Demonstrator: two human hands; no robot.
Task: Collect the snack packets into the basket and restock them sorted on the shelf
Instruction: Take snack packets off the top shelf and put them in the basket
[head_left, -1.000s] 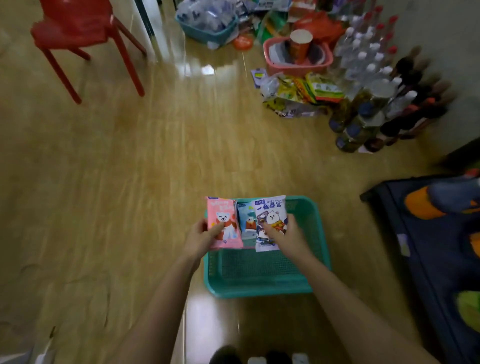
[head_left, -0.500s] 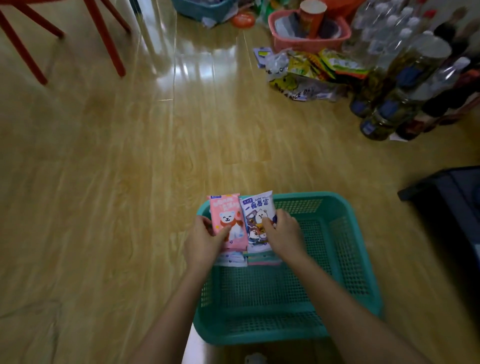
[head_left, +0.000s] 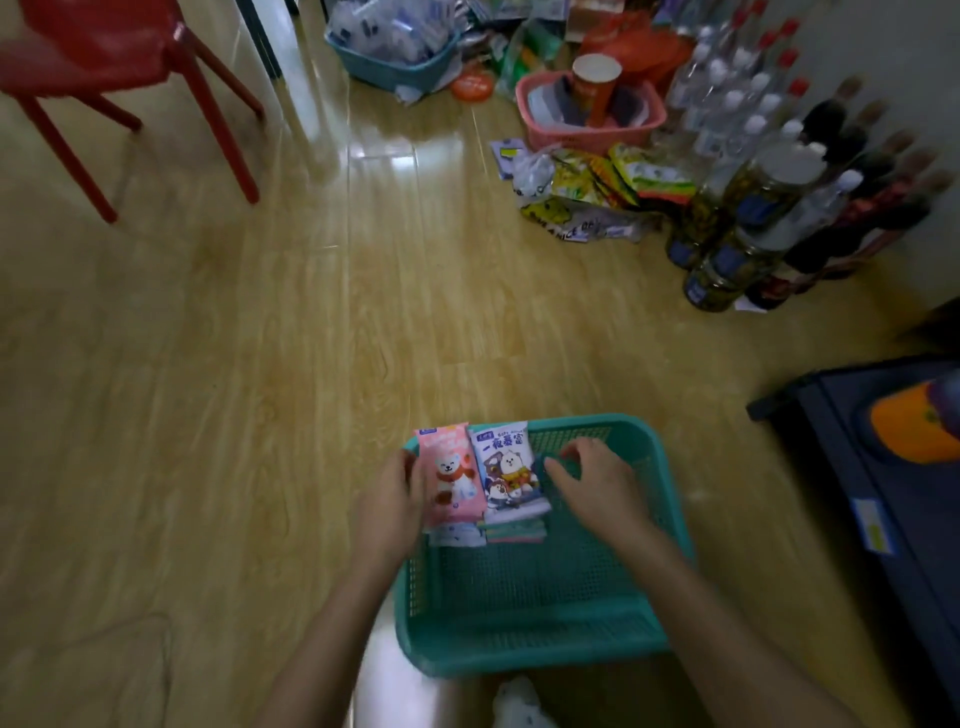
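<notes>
A teal mesh basket (head_left: 550, 636) stands on the wooden floor in front of me. In its far left corner lie a pink bear packet (head_left: 449, 480) and a blue-white animal packet (head_left: 511, 470), side by side on top of more packets (head_left: 514, 532). My left hand (head_left: 392, 506) rests against the left edge of the pink packet. My right hand (head_left: 592, 486) hovers just right of the blue-white packet with loosely spread fingers and holds nothing.
A red chair (head_left: 119, 83) stands at the far left. At the far right lie a heap of yellow-green snack bags (head_left: 597, 192), a pink basket (head_left: 587, 111), a blue basket (head_left: 392, 49) and several bottles (head_left: 769, 197). A dark shelf unit (head_left: 883, 467) is on the right.
Both hands set the packets down in the basket's far left corner. My right hand has let go of the blue-white packet and moved right; my left hand has slid to the pink packet's edge.
</notes>
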